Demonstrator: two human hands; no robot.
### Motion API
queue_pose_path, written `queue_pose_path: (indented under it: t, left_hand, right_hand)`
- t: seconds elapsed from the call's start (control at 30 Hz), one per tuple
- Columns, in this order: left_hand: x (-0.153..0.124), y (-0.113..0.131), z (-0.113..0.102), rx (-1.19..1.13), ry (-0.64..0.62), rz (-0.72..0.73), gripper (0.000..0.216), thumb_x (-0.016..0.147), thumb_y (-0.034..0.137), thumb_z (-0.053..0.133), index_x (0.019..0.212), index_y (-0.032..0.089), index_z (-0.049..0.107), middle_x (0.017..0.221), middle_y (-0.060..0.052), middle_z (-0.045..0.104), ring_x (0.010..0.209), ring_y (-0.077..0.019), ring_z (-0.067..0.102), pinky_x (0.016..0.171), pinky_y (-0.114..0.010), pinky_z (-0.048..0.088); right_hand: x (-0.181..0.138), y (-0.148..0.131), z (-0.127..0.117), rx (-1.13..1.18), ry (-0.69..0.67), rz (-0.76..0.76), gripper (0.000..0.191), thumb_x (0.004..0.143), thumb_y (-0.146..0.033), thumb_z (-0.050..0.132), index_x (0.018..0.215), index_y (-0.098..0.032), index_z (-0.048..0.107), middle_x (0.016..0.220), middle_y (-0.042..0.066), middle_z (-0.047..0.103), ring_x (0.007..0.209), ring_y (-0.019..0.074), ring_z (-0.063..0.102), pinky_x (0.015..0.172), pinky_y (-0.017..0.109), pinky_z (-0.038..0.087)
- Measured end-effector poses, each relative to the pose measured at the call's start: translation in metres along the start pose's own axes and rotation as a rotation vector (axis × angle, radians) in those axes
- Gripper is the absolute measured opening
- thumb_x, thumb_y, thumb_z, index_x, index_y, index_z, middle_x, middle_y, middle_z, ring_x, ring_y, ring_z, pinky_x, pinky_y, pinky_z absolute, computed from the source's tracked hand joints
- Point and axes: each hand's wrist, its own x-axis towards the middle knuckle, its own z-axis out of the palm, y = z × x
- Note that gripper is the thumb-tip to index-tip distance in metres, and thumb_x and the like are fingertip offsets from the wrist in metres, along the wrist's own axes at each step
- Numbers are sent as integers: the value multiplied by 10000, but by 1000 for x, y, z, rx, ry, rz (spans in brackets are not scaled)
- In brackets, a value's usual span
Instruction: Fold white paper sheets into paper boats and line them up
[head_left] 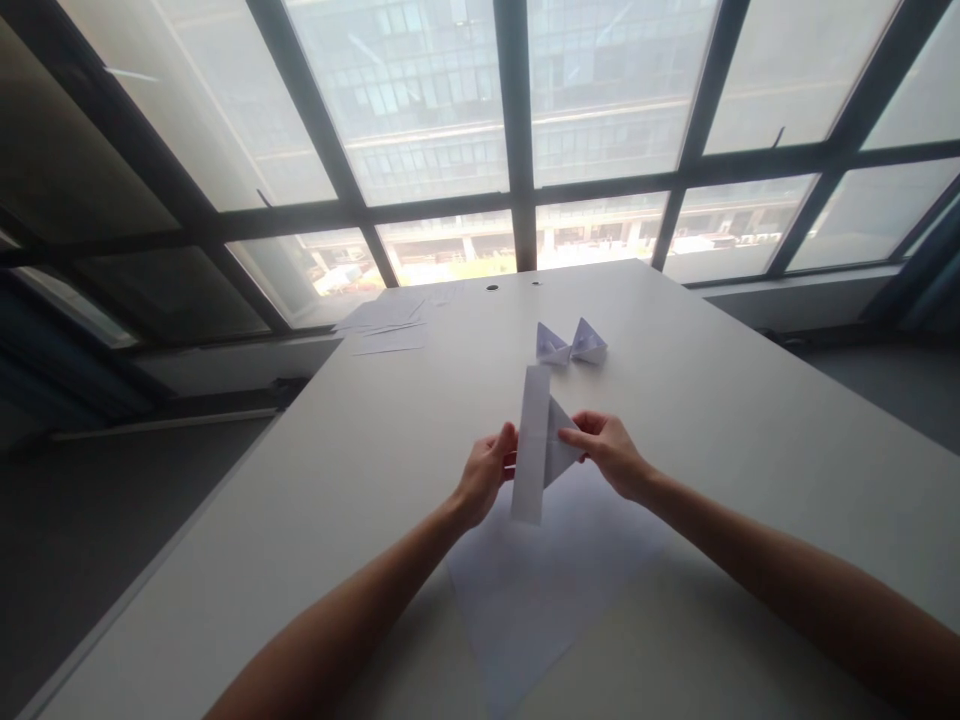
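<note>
Above the table, a folded white paper (532, 440) is held up with a long flat band on its left and a triangular flap pointing right. My right hand (609, 450) pinches the flap's right corner, thumb in front and fingers behind. At the band's left edge is my left hand (486, 475), its thumb up and its fingers curled at the edge, their tips partly hidden by the paper. Beneath both hands lies a flat white sheet (547, 590) on the tabletop.
Two folded paper boats (553, 344) (589, 342) stand side by side beyond my hands. Loose white sheets (386, 318) lie at the far left of the white table (360, 480). Two small round holes sit near its far edge, before large windows (435, 100).
</note>
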Motion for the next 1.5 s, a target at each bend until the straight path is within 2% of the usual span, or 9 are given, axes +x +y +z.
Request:
queue_pose_path:
  t: [0.13, 0.33, 0.5, 0.67, 0.9, 1.03, 1.3, 1.4, 1.5]
  left_hand:
    - [-2, -6, -2, 81, -26, -32, 455, 771, 520, 733, 898, 84, 763, 784, -107, 713, 704, -208, 641, 704, -336, 516]
    - [-3, -14, 2, -95, 52, -7, 450, 788, 510, 723, 898, 75, 754, 795, -110, 715, 683, -187, 635, 703, -336, 527]
    - [-4, -10, 0, -10, -53, -35, 441, 785, 492, 736, 881, 62, 754, 815, -140, 724, 727, -221, 664, 734, -363, 532]
    - [0, -16, 1, -148, 109, 45, 449, 766, 483, 760, 948, 73, 751, 894, -151, 741, 762, -227, 679, 752, -365, 533]
    - [1, -20, 0, -172, 122, 79, 414, 743, 430, 796, 959, 79, 755, 925, -149, 749, 814, -244, 694, 794, -394, 536]
    - [9, -13, -14, -187, 146, 124, 376, 763, 429, 779, 897, 79, 752, 918, -142, 745, 817, -224, 686, 788, -369, 529]
    - [28, 1, -56, -265, 408, 265, 384, 783, 500, 733, 931, 145, 729, 969, -85, 728, 864, -166, 675, 847, -318, 512]
    - [22, 1, -51, -253, 259, 239, 548, 840, 632, 600, 1182, 207, 656, 1141, -99, 694, 995, -201, 664, 921, -363, 496]
    - [12, -5, -33, -174, -48, 78, 560, 801, 579, 689, 1146, 138, 678, 1137, -157, 695, 1009, -262, 662, 917, -405, 497]
  right_hand:
    - [-6, 6, 3, -26, -7, 5, 323, 729, -459, 752, 757, -151, 659, 644, 2, 597, 566, 126, 515, 490, 247, 405]
    - [-11, 6, 10, 29, -127, 46, 325, 724, -444, 759, 804, -134, 697, 719, 32, 644, 619, 138, 547, 544, 258, 444]
    - [-14, 6, 13, -45, -214, 74, 297, 695, -402, 794, 704, -124, 691, 601, 2, 589, 544, 120, 506, 513, 247, 402]
    - [-19, 5, 17, 55, -260, 156, 406, 784, -527, 697, 914, -144, 726, 790, 44, 688, 645, 152, 599, 577, 262, 453]
    - [-20, 7, 15, -24, -214, 96, 360, 717, -481, 778, 749, -125, 736, 646, 20, 666, 550, 142, 566, 520, 248, 403]
    - [-15, 8, 7, -70, -257, 87, 324, 719, -440, 779, 743, -121, 725, 629, 15, 646, 533, 129, 538, 502, 238, 368]
    - [-7, 10, -7, -121, -255, 153, 292, 698, -406, 787, 722, -127, 704, 610, 0, 619, 534, 128, 527, 488, 231, 356]
    - [-7, 11, -6, -96, -225, 144, 319, 704, -433, 784, 748, -125, 712, 641, 9, 639, 551, 134, 542, 506, 240, 382]
    - [-8, 11, -1, -80, -210, 95, 355, 711, -468, 779, 779, -123, 728, 680, 26, 665, 581, 149, 564, 534, 255, 405]
